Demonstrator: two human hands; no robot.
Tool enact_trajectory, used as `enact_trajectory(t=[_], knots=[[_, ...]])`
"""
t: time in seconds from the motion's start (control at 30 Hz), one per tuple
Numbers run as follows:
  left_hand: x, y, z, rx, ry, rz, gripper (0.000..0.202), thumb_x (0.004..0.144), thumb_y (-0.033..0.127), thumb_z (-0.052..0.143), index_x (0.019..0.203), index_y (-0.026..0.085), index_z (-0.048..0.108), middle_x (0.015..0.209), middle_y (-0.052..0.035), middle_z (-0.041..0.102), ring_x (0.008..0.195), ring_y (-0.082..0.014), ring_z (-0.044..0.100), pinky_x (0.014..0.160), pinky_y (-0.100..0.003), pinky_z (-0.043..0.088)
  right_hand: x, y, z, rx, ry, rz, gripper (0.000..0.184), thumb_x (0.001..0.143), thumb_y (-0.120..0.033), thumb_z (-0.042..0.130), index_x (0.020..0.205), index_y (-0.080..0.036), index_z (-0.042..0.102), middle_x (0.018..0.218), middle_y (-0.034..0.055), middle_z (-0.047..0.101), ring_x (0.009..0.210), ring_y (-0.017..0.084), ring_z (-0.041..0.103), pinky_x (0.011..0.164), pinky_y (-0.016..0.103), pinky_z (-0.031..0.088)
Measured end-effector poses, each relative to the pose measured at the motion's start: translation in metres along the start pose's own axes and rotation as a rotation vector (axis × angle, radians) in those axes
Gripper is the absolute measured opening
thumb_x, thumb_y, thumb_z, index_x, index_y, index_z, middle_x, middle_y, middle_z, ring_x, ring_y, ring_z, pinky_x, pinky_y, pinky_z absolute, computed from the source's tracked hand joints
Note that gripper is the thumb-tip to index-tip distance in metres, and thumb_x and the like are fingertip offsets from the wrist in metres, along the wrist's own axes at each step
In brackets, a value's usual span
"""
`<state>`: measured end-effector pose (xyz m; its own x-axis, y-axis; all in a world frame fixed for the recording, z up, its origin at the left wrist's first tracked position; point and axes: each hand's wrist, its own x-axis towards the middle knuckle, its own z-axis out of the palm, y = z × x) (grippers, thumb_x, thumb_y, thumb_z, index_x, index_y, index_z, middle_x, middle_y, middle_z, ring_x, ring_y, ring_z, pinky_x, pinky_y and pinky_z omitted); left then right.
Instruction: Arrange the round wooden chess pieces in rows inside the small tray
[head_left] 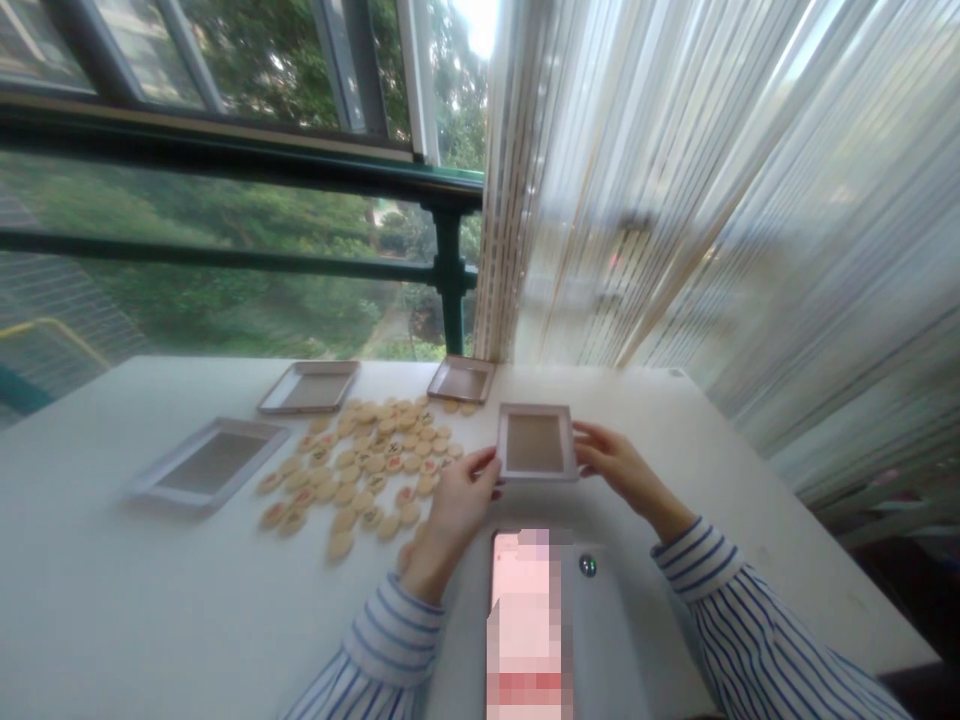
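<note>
Right of the round tan wooden discs (375, 465), we clamp the small square pink-rimmed tray (535, 443), left hand (457, 505) and right hand (619, 465) closed on opposite edges.

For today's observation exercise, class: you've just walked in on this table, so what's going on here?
A person in striped sleeves holds a square tray by its sides, left hand on the left edge, right hand on the right. Round wooden discs lie scattered on the white table to its left, beside three other trays. A phone sits nearest the person.
</note>
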<state>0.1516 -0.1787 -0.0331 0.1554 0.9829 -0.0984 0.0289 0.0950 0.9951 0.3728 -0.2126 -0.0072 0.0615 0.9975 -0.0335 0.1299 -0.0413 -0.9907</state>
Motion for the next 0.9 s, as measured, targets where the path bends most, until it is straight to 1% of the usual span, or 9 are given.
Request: enact_trajectory(t=[0.1,0.2,0.33,0.43,0.53,0.73,0.9], knots=[[0.001,-0.01,-0.002,0.097,-0.032,0.046,0.036,0.075,0.03,0.059,0.106,0.013,0.061,0.102,-0.0115,0.066,0.073,-0.016,0.064,0.059,-0.026,0.053,-0.003,0.005,0.002,-0.01,-0.011,0.002,0.051,0.075,-0.028,0.057,0.124,-0.017,0.047,0.104,0.0102,0.064,0.074,0.014,0.061,0.06,0.027,0.05],[0.002,-0.017,-0.005,0.23,-0.057,0.113,0.038,0.077,0.035,0.055,0.108,0.014,0.061,0.108,-0.0123,0.063,0.082,-0.019,0.064,0.066,-0.029,0.052,-0.003,0.012,0.004,-0.055,0.016,-0.007,0.05,0.075,-0.029,0.056,0.123,-0.018,0.049,0.105,0.0099,0.062,0.074,0.014,0.061,0.061,0.027,0.05],[-0.002,-0.016,-0.006,0.421,-0.02,0.198,0.036,0.078,0.032,0.051,0.107,0.014,0.062,0.104,-0.0117,0.065,0.085,-0.0201,0.062,0.075,-0.032,0.048,-0.003,0.027,0.004,-0.096,0.033,-0.013,0.048,0.073,-0.031,0.057,0.119,-0.018,0.052,0.106,0.0095,0.061,0.074,0.014,0.06,0.06,0.027,0.051],[-0.006,-0.013,-0.004,0.543,-0.045,0.228,0.034,0.08,0.029,0.047,0.106,0.013,0.062,0.099,-0.0113,0.066,0.085,-0.02,0.062,0.079,-0.033,0.045,-0.004,0.034,0.005,-0.118,0.031,-0.003,0.046,0.075,-0.033,0.054,0.118,-0.017,0.053,0.105,0.0087,0.061,0.071,0.013,0.06,0.058,0.026,0.05],[-0.009,-0.013,-0.003,0.621,-0.067,0.25,0.033,0.081,0.028,0.044,0.105,0.013,0.061,0.096,-0.0105,0.066,0.084,-0.0196,0.06,0.079,-0.031,0.043,-0.006,0.035,0.006,-0.19,0.045,-0.02,0.043,0.077,-0.032,0.051,0.117,-0.016,0.054,0.103,0.0083,0.063,0.07,0.013,0.06,0.059,0.025,0.048],[-0.008,-0.019,-0.003,0.724,-0.061,0.277,0.031,0.084,0.028,0.04,0.101,0.015,0.062,0.089,-0.0098,0.065,0.083,-0.0192,0.058,0.076,-0.03,0.041,-0.007,0.035,0.013,-0.358,0.07,-0.056,0.039,0.08,-0.03,0.046,0.116,-0.016,0.055,0.093,0.0062,0.066,0.068,0.014,0.061,0.061,0.025,0.047],[-0.01,-0.017,-0.001,0.75,-0.078,0.264,0.032,0.085,0.028,0.038,0.105,0.015,0.059,0.091,-0.0103,0.063,0.084,-0.0191,0.058,0.076,-0.03,0.041,-0.007,0.038,0.016,-0.477,0.119,-0.08,0.04,0.081,-0.029,0.044,0.118,-0.015,0.053,0.089,0.006,0.066,0.064,0.014,0.059,0.059,0.025,0.047]])
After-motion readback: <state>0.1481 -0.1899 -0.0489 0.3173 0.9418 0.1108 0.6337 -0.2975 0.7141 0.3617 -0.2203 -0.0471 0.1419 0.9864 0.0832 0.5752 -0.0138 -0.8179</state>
